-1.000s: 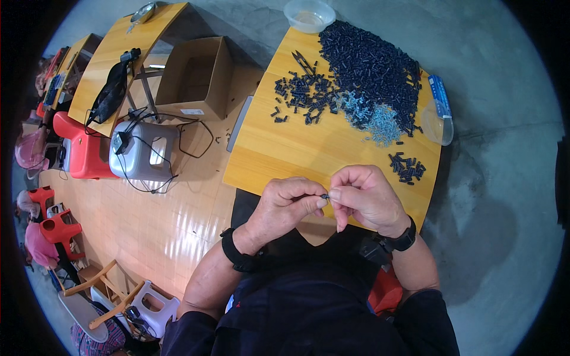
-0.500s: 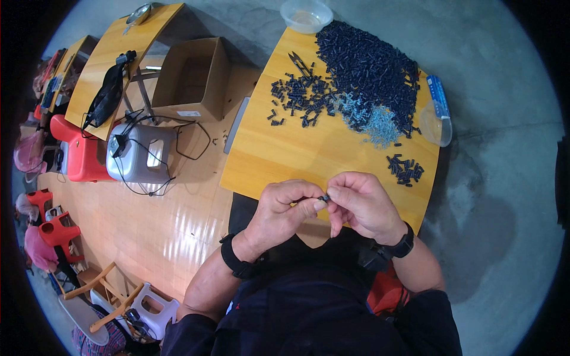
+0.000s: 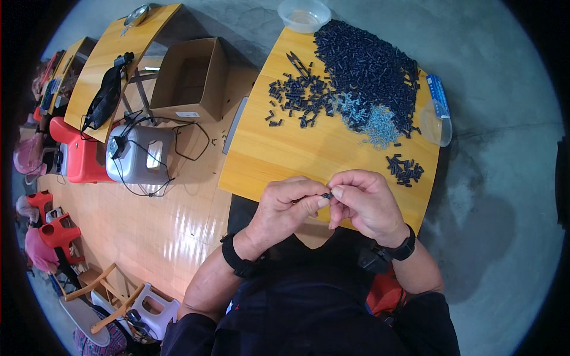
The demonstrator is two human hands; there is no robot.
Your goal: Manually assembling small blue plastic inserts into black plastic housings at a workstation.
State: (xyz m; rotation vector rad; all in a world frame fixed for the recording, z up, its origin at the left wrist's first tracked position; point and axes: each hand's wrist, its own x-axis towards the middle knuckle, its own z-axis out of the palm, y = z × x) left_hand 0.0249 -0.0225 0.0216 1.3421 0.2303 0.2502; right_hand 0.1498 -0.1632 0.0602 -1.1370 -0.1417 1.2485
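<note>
Tabletop (image 3: 291, 145) yellow; grey floor (image 3: 499, 178) right; hands (image 3: 291, 204) pinch dark tube (image 3: 327, 196), seemingly.

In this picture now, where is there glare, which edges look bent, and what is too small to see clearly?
Head view: whitish glare streaks the wooden floor; head view: the table has edges bowed by distortion; head view: the small dark piece between left hand and right hand shows little detail.

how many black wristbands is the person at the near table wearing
2: one black wristband behind the left hand, another black wristband behind the right hand. Any under the sleeves would be hidden.
</note>
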